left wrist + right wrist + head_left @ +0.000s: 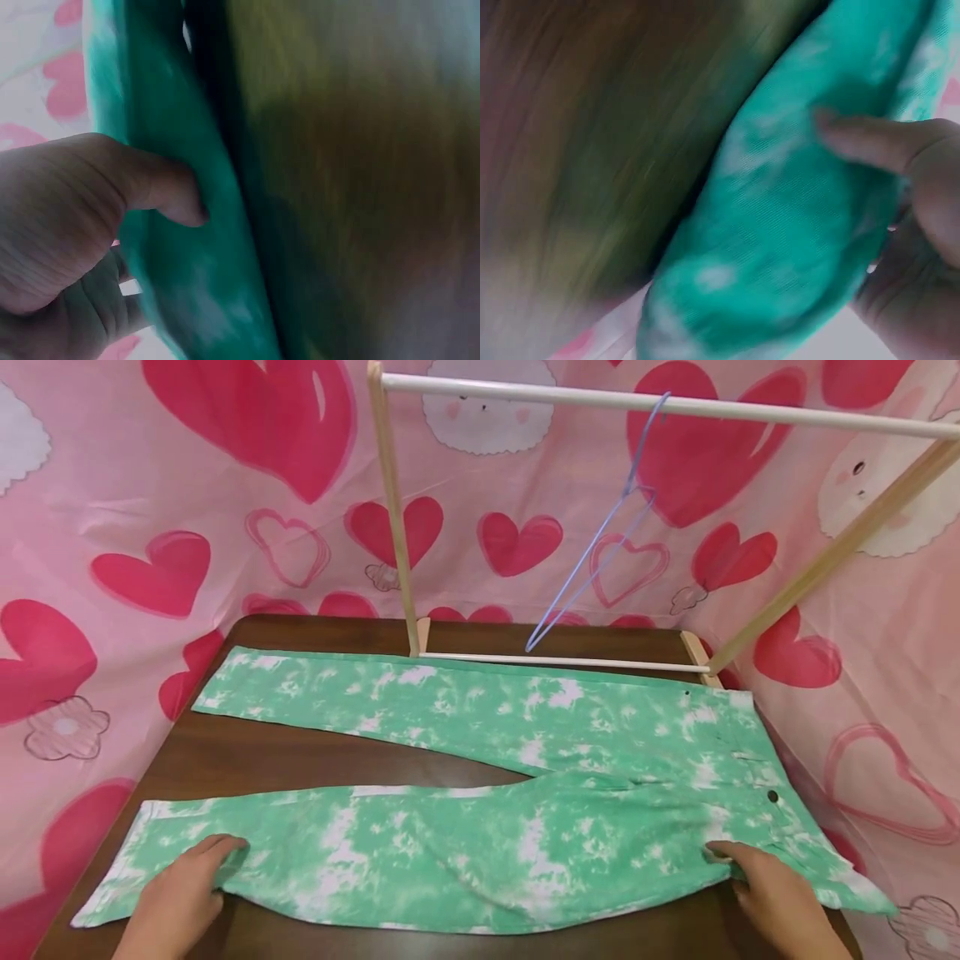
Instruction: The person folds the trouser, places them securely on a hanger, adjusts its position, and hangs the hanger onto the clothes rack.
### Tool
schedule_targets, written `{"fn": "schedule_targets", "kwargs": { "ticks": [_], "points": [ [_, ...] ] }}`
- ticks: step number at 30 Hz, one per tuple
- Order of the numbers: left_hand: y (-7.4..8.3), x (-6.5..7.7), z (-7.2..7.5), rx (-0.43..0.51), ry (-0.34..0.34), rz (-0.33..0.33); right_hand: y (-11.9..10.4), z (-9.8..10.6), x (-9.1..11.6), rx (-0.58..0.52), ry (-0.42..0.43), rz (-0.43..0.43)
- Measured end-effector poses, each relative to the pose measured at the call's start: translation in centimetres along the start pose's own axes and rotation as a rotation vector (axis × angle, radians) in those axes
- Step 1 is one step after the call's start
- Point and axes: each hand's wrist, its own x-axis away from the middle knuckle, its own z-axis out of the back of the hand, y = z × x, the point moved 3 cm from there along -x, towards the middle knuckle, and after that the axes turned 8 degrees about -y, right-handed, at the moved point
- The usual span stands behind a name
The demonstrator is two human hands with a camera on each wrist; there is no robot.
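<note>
Green-and-white tie-dye trousers (pixel 465 852) lie spread across the brown table, waistband at the right and both legs pointing left. My left hand (pixel 180 893) pinches the near leg's edge close to its hem; in the left wrist view the thumb lies on one side of the cloth (pixel 187 262) and the fingers behind it. Farther right, my right hand (pixel 776 893) grips the same near edge below the waistband, thumb over the fabric (pixel 780 217) in the right wrist view. That near edge is a little raised between the hands. A dark button (pixel 772 796) shows at the waist.
A rack with wooden posts (pixel 396 518) and a white top bar (pixel 525 392) stands at the table's back. From the bar hangs a blue wire hanger (pixel 585 564). Pink heart-print cloth (pixel 300 585) covers the walls around the brown table (pixel 300 760).
</note>
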Motion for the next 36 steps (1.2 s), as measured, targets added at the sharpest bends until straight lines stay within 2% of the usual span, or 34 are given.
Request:
{"fn": "schedule_targets", "kwargs": {
  "ticks": [4, 8, 11, 12, 16, 18, 21, 22, 24, 28, 30, 31, 34, 36],
  "points": [
    [-1.6, 0.3, 1.2, 0.012, 0.066, 0.016, 1.8, 1.5, 0.7, 0.033, 0.134, 0.013],
    [-3.2, 0.2, 2.3, 0.006, 0.073, 0.026, 3.7, 2.7, 0.8, 0.077, 0.25, 0.039],
    [-4.1, -0.3, 2.8, -0.001, 0.093, 0.015, 4.8, 3.2, 0.7, 0.098, 0.322, 0.064],
    [-4.4, -0.3, 2.9, -0.008, 0.122, 0.002, 5.2, 3.4, 0.7, 0.111, 0.346, 0.066],
    [-5.6, -0.3, 3.1, -0.038, 0.255, -0.052, 6.7, 3.6, 0.5, 0.135, 0.287, 0.036],
    [-6.3, -0.1, 3.3, -0.038, 0.284, -0.054, 7.4, 3.7, 0.6, 0.149, 0.249, 0.035],
    [-7.3, 0.0, 3.9, -0.024, 0.284, -0.016, 8.0, 3.8, 0.8, 0.155, 0.235, 0.059],
    [-7.6, 0.1, 4.1, -0.014, 0.284, -0.007, 8.2, 3.9, 0.8, 0.143, 0.205, 0.065],
    [-8.0, 0.4, 4.6, -0.009, 0.332, -0.031, 8.6, 4.1, 0.8, 0.116, 0.144, 0.067],
    [-8.5, 1.1, 5.3, -0.005, 0.492, -0.169, 9.3, 4.8, 1.2, -0.003, 0.005, 0.045],
    [-8.8, 1.3, 5.6, 0.015, 0.542, -0.218, 9.6, 5.2, 1.5, -0.036, 0.02, 0.095],
    [-8.9, 1.4, 5.8, 0.024, 0.553, -0.221, 9.8, 5.4, 1.7, -0.063, 0.04, 0.144],
    [-9.3, 1.5, 6.3, 0.074, 0.538, -0.173, 10.2, 5.9, 2.1, -0.089, 0.154, 0.291],
    [-9.5, 1.6, 6.6, 0.109, 0.527, -0.128, 10.5, 6.2, 2.1, -0.102, 0.207, 0.335]
  ]
}}
